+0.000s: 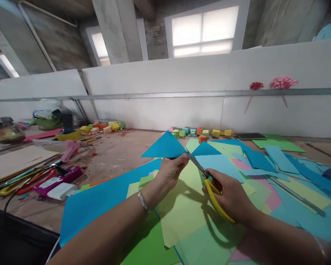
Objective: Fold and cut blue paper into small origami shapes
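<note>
My left hand [169,171] pinches the lower edge of a folded blue paper [165,145] that shows as a triangle above the table. My right hand [231,195] is wrapped round the yellow handles of a pair of scissors [197,165]. The blades point up and left, and their tips meet the paper just beside my left fingertips. To the right of the blades a second blue triangular part [206,149] shows; whether it is joined to the first I cannot tell. Beneath both hands lie overlapping sheets of pale yellow paper [182,217].
A large blue sheet [99,198] lies at the left, near a pink glue gun [71,149] and a purple device [57,182]. Small coloured paper cubes [200,131] line the back by the white board. A dark phone [251,136] and a metal rod [298,197] lie to the right.
</note>
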{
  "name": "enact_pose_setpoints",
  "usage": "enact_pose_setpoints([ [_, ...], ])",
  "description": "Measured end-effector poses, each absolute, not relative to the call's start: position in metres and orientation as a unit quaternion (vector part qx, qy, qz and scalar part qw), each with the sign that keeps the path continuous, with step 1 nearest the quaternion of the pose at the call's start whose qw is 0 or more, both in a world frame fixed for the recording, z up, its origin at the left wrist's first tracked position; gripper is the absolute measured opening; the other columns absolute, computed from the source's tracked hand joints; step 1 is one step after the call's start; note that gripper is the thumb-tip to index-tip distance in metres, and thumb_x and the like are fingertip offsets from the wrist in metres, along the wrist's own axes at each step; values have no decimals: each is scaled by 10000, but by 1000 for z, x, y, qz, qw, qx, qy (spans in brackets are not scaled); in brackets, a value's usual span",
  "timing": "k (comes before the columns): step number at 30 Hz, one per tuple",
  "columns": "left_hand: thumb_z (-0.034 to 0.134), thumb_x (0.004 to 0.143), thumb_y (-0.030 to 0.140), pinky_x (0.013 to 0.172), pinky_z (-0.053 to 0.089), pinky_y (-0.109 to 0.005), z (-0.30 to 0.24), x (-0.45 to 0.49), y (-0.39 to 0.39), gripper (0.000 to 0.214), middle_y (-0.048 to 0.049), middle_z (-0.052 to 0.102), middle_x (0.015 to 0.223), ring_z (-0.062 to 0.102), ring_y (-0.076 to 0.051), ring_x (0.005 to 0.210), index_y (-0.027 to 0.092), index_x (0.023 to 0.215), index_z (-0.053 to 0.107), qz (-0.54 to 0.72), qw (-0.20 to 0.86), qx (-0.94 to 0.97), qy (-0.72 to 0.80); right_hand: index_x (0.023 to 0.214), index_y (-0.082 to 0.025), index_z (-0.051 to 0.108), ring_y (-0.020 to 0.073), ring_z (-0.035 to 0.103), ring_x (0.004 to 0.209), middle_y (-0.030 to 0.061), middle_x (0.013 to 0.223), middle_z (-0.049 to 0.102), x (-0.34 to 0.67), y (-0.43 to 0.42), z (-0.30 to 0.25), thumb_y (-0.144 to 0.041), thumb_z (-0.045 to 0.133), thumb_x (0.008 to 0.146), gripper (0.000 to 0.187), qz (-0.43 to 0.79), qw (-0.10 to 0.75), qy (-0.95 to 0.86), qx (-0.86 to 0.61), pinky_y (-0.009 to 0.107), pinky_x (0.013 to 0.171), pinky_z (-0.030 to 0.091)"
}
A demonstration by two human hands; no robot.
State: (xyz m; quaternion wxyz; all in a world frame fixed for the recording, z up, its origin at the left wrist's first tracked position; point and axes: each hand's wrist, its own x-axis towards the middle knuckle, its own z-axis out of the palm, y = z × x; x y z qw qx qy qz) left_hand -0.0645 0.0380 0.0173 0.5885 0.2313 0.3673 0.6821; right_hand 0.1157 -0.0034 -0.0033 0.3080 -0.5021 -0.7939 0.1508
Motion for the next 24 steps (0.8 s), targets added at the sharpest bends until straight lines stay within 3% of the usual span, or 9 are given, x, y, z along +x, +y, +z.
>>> enact_pose_setpoints([
  [24,829,576,1,731,561,-231,18,-64,35,173,-16,699,632,635,-92,610,108,618,699,671,597,222,378,1218,-194,615,185,567,639,48,781,668,121,3,-16,-332,542,776,469,77,285,-810,-506,263,562,392],
])
